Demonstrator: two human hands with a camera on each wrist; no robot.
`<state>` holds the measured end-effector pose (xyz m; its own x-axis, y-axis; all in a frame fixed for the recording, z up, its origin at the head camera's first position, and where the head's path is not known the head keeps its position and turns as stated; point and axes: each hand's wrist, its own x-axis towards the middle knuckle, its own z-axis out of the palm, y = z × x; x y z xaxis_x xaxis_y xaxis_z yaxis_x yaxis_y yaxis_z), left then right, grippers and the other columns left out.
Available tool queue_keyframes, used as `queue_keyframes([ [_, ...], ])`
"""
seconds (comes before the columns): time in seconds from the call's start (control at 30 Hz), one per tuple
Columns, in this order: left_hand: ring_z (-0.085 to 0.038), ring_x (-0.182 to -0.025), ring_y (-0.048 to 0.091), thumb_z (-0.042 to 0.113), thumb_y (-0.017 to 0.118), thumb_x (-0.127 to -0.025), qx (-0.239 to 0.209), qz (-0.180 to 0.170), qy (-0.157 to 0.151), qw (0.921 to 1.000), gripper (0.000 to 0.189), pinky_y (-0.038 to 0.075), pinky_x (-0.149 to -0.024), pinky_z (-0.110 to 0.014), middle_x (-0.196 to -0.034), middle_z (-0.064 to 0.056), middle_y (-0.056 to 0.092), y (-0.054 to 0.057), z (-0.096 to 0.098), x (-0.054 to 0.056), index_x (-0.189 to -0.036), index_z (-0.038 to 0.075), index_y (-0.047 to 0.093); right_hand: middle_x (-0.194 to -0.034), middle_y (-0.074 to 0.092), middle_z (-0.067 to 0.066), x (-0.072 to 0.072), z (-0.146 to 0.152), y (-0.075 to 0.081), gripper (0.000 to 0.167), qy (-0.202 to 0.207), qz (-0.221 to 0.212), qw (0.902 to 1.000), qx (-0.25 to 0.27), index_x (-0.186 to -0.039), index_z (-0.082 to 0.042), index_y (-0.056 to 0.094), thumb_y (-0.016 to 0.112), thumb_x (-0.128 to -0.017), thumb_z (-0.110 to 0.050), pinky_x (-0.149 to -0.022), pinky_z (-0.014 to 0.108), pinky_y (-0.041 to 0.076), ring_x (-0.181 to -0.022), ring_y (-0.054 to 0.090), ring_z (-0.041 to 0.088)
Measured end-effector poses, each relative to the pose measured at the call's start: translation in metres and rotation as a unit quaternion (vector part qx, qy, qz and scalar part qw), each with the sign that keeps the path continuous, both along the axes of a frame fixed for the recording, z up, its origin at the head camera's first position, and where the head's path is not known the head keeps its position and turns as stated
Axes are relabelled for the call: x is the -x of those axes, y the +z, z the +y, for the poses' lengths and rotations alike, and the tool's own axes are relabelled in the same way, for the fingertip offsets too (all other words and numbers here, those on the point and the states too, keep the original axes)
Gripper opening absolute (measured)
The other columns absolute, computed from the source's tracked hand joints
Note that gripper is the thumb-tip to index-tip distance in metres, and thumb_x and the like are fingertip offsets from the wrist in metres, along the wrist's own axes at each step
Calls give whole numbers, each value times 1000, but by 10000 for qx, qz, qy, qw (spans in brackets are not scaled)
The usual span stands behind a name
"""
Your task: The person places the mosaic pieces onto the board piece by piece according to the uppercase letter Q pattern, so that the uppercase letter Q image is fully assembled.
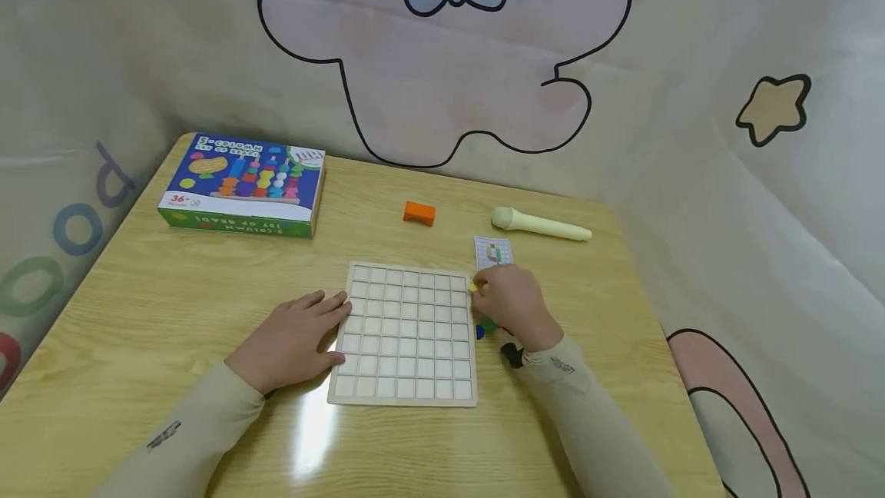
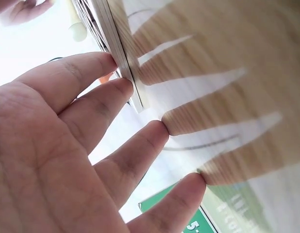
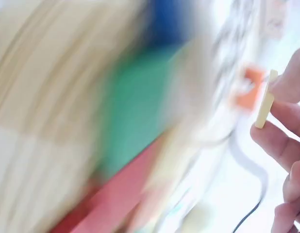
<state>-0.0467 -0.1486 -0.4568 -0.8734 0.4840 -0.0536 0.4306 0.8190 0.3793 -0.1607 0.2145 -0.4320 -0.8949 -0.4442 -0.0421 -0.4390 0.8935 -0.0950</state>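
Note:
A pale wooden grid board (image 1: 401, 336) lies on the table in the head view. My left hand (image 1: 293, 340) rests at its left side with fingers spread; two fingertips touch the board's edge in the left wrist view. Past the board's right edge, my right hand (image 1: 515, 302) pinches a thin yellow piece (image 3: 265, 104) between thumb and fingers. Below that hand lie a blue piece (image 1: 480, 333) and a green piece (image 1: 488, 325), partly hidden by it. A red piece (image 3: 116, 194) shows, blurred, in the right wrist view. Just beyond the hand is a small printed pattern card (image 1: 493, 250).
A boxed bead set (image 1: 242, 187) sits at the back left of the table. Behind the board is an orange block (image 1: 419, 213), and a pale yellow toy microphone (image 1: 542, 224) lies at the back right. A printed cloth (image 1: 442, 83) hangs along the table's back.

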Motion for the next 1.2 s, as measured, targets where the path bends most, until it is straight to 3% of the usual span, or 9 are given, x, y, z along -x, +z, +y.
queue_keyframes([
  [0.13, -48, -147, 43, 44, 79, -96, 14, -77, 31, 10000, 77, 40, -112, -68, -162, -14, 49, -2, 0, 3, -158, 6, 54, -94, 80, -1, -8, -30, 14, 10, 680, 277, 9967, 344, -98, -17, 86, 80, -91, -20, -44, 25, 32, -56, 47, 11],
  [0.3, -48, -148, 43, 44, 79, -96, 40, -117, 51, 9999, 78, 40, -112, -69, -162, -14, 49, -3, -2, 3, -158, 6, 53, -89, 79, -6, -11, -77, 19, 7, 1441, 484, 9884, -9, -96, -22, 86, 82, -93, -25, -49, 24, 41, -66, 58, 10],
  [0.43, -47, -148, 43, 45, 78, -96, 88, -87, 14, 9999, 78, 40, -112, -68, -162, -14, 49, -3, 0, 3, -158, 6, 53, -81, 76, -10, -8, -103, 12, 6, 1575, 296, 9865, -345, -91, -24, 86, 81, -94, -26, -55, 28, 48, -69, 62, 10],
  [0.63, -47, -147, 44, 44, 78, -97, 76, -41, 20, 10000, 77, 41, -112, -67, -161, -14, 50, -1, 2, 3, -157, 5, 54, -61, 51, -10, 0, -118, 0, 28, 1625, 166, 9844, -650, -67, -26, 72, 73, -94, -18, -55, 31, 39, -61, 47, 13],
  [0.87, -48, -147, 43, 45, 78, -96, 142, -84, 47, 9999, 77, 40, -112, -67, -162, -14, 49, 0, 1, 1, -157, 5, 54, -94, 77, -12, 2, -122, -5, 14, 1890, 203, 9799, -597, -89, -29, 87, 79, -95, -19, -66, 34, 57, -80, 68, 14],
  [1.07, -48, -147, 44, 44, 79, -96, 124, -75, 74, 9999, 76, 41, -112, -67, -162, -14, 49, 0, 1, 0, -157, 6, 55, -111, 77, -9, 1, -116, -2, 9, 2061, -167, 9775, -408, -103, -26, 88, 80, -98, -23, -73, 32, 61, -96, 72, 14],
  [1.2, -48, -147, 43, 43, 79, -96, 66, -102, 92, 9999, 76, 40, -112, -68, -162, -14, 49, 2, 3, 1, -157, 6, 54, -119, 76, -4, -1, -96, 12, 17, 1901, -385, 9810, -89, -116, -21, 85, 77, -101, -21, -71, 31, 60, -101, 72, 16],
])
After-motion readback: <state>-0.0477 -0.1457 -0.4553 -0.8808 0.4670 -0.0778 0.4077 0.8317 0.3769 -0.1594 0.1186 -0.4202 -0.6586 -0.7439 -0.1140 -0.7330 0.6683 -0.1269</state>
